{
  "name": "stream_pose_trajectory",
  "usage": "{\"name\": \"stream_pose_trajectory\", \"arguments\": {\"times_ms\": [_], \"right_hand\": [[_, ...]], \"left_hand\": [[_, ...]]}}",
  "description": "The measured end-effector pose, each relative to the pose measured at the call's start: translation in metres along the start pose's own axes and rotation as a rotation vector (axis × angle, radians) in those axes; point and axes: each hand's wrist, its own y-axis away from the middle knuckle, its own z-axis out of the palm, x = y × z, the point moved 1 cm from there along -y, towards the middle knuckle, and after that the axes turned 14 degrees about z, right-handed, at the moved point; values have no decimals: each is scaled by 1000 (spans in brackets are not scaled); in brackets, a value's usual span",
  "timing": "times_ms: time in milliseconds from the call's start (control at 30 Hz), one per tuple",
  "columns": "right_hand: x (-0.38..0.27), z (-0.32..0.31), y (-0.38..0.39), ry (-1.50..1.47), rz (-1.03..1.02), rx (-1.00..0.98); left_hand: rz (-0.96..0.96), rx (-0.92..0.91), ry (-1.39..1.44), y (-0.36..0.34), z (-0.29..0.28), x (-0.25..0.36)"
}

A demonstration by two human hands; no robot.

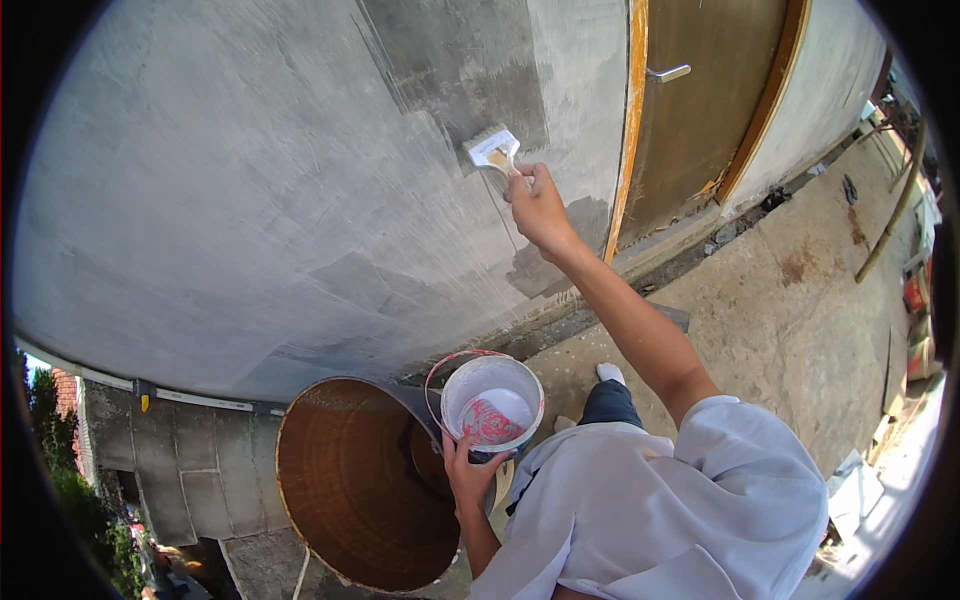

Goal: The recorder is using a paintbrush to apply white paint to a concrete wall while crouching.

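Right hand (541, 212) gripped a brush (494, 150) slanting up-left to the wall (250, 200); left hand (464, 478) clasped a bucket (486, 382) by the right edge of a drum (345, 470).

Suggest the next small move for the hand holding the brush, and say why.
I'd probably have the right hand draw the brush leftward: its bristles appear to meet the wall near the lower end of a darker patch, while the surface to the left looks paler. The left hand is holding the bucket.

Right arm (650, 340) outstretched, both hands (541, 212) (468, 480) gripping
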Motion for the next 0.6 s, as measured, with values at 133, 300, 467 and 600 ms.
{"name": "stream_pose_trajectory", "arguments": {"times_ms": [133, 300, 467, 600], "right_hand": [[-55, 0, 9, -56, -280, 7], [-12, 3, -28, -43, -225, 14], [131, -13, -49, 46, -118, 232], [214, -39, -55, 119, 41, 319]], "left_hand": [[24, -21, 17, -7, 3, 3], [24, -41, 6, -9, 6, -2], [-3, -30, 25, -8, 4, 0], [-40, -61, 38, -6, 2, -5]]}}
